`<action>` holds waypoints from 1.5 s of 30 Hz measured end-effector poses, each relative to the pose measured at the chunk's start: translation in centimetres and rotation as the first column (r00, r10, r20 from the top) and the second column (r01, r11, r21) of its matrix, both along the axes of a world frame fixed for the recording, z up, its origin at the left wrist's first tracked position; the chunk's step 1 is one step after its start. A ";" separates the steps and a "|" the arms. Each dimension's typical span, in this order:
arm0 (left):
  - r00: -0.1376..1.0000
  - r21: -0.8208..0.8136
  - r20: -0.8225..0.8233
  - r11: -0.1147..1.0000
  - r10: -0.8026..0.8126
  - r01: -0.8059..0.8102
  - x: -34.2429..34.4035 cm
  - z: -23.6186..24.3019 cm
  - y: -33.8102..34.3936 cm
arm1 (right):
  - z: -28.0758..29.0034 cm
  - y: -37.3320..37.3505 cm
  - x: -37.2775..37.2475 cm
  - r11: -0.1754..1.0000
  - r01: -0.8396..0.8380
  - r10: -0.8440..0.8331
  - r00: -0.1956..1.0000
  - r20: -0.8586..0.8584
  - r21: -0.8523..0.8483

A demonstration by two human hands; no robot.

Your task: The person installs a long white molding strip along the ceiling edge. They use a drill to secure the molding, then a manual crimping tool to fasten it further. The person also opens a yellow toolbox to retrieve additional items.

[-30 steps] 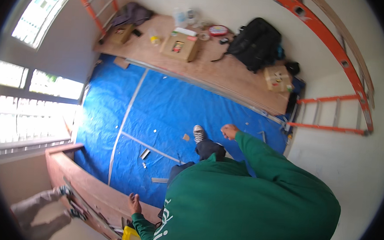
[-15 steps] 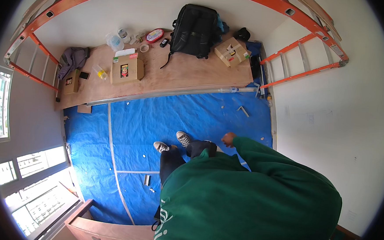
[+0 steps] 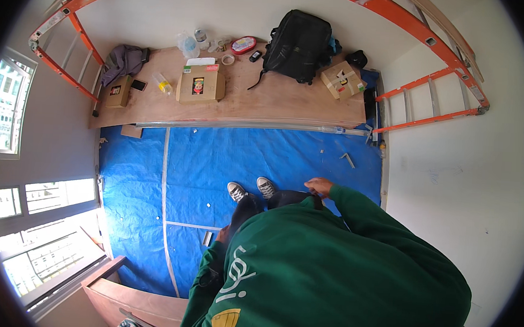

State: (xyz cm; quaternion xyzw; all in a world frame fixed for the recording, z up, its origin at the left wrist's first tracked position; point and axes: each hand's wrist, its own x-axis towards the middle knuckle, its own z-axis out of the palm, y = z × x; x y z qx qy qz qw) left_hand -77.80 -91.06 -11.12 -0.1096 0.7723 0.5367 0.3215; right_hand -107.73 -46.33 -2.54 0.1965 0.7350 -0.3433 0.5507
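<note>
My right hand [image 3: 319,186] is in front of my body at the right side of my waist, its fingers curled. Anything inside them is too small or hidden to make out. Beside my left thigh hangs my left hand [image 3: 223,235], partly covered by the green sleeve and the dark trousers, so its fingers do not show clearly. Below the hands, my two dark sneakers [image 3: 266,188] with white laces stand on a blue tarp [image 3: 262,154]. A short metal piece [image 3: 207,239] lies on the tarp near my left hand.
Ahead, a low wooden platform [image 3: 145,105] carries a black backpack [image 3: 296,46], cardboard boxes [image 3: 200,88], a phone [image 3: 138,85] and a plastic cup [image 3: 162,83]. An orange ladder [image 3: 428,39] arches above it. An angled metal piece [image 3: 348,160] lies on the tarp at right.
My left hand has come into sight beside my thigh. My right hand has turned and sits closer to my waist. The view has shifted, so the room appears further right.
</note>
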 end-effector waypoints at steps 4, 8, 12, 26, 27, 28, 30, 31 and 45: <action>0.981 0.252 -0.190 0.967 0.020 0.029 -3.0 1.8 -0.6 | 3.3 -9.2 -0.8 0.743 -0.582 0.620 0.785 0.012 -0.331; 0.951 0.168 -0.268 0.965 -0.151 0.201 -4.3 2.2 -1.5 | 2.7 -12.4 -0.8 0.620 -0.737 0.780 0.616 0.110 -0.269; 0.963 0.209 -0.267 0.973 -0.043 0.102 -4.2 2.1 -2.5 | 1.6 -11.7 -0.5 0.581 -0.796 0.811 0.584 0.040 -0.166; 0.927 0.138 0.122 0.918 0.356 -0.370 -5.5 0.1 -4.5 | -3.4 -8.6 1.4 0.638 -0.766 0.760 0.643 -0.091 -0.085; 0.882 0.220 0.136 0.854 0.451 -0.471 -5.2 -0.5 -4.5 | -3.4 -8.4 1.6 0.692 -0.715 0.707 0.699 -0.108 -0.098; 0.808 0.152 0.259 0.804 0.529 -0.575 -5.3 -1.1 -4.6 | -3.4 -8.2 1.9 0.735 -0.674 0.669 0.739 -0.078 -0.074; 0.733 0.010 0.272 0.760 0.623 -0.650 -4.9 -1.7 -5.0 | -3.5 -7.8 2.3 0.804 -0.591 0.590 0.807 -0.031 -0.062; 0.708 0.018 0.257 0.730 0.657 -0.684 -4.6 -1.8 -5.3 | -3.7 -7.6 2.5 0.830 -0.554 0.554 0.832 -0.014 -0.071; 0.819 -0.271 0.273 0.857 0.505 -0.438 -7.9 -3.1 -12.3 | -0.4 -8.5 5.3 0.846 -0.487 0.411 0.854 -0.319 -0.216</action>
